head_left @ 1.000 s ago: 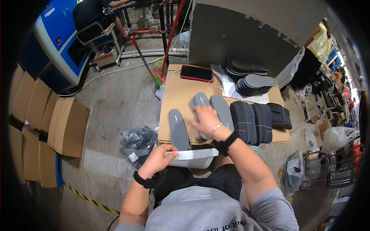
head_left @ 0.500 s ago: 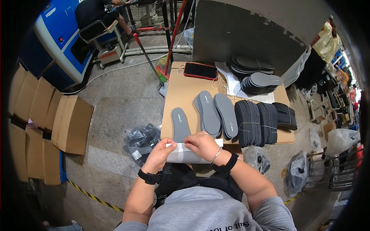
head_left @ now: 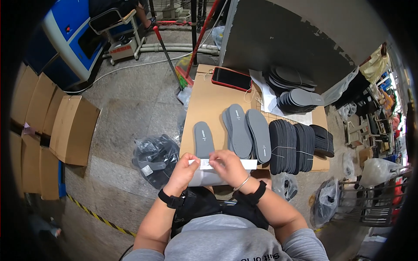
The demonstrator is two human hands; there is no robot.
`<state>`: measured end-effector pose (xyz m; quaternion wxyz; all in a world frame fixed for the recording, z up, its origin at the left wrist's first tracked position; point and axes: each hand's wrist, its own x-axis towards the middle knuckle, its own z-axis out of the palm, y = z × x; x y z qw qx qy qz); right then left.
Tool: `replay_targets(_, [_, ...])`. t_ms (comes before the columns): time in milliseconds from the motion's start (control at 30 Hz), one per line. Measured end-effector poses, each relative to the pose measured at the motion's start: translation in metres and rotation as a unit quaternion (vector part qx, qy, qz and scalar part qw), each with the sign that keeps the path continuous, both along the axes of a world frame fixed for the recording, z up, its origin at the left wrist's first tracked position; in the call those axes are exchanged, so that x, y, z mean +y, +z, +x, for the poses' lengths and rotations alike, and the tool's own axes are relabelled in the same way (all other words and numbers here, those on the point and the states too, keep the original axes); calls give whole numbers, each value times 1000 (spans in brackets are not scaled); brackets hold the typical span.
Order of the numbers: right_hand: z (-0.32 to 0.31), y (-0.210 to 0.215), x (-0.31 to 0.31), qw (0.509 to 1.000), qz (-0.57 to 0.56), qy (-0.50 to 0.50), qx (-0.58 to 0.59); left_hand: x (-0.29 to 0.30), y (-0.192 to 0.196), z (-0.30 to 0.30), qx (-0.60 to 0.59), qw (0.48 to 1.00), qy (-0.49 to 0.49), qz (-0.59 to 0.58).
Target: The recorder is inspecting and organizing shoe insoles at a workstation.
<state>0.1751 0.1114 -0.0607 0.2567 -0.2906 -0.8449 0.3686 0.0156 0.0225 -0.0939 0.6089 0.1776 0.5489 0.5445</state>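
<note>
Both hands have met: left hand and right hand pinch a white paper strip; uneven pulling might tear it.

Both forearms rise from the lower edge, bare below pushed-up grey sleeves. The left hand and right hand meet close together, fingers curled in a pinch. Each wrist bears a black band.
</note>
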Motion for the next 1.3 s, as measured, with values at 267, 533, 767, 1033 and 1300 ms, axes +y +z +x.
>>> replay_targets(267, [-35, 2, 95, 972, -213, -17, -97, 13, -20, 6, 309, 941, -100, 94])
replay_targets(533, [-61, -22, 131, 961, -155, 102, -203, 25, -6, 3, 352, 922, -150, 63])
replay_targets(767, [-68, -27, 135, 955, -135, 119, -236, 29, -3, 1, 342, 923, -171, 36])
replay_targets(1033, [-68, -35, 132, 962, -124, 96, -223, 30, -2, 1, 333, 927, -171, 28])
replay_targets(1300, [-67, -40, 126, 971, -111, 77, -195, 29, -7, 1, 330, 928, -169, 31])
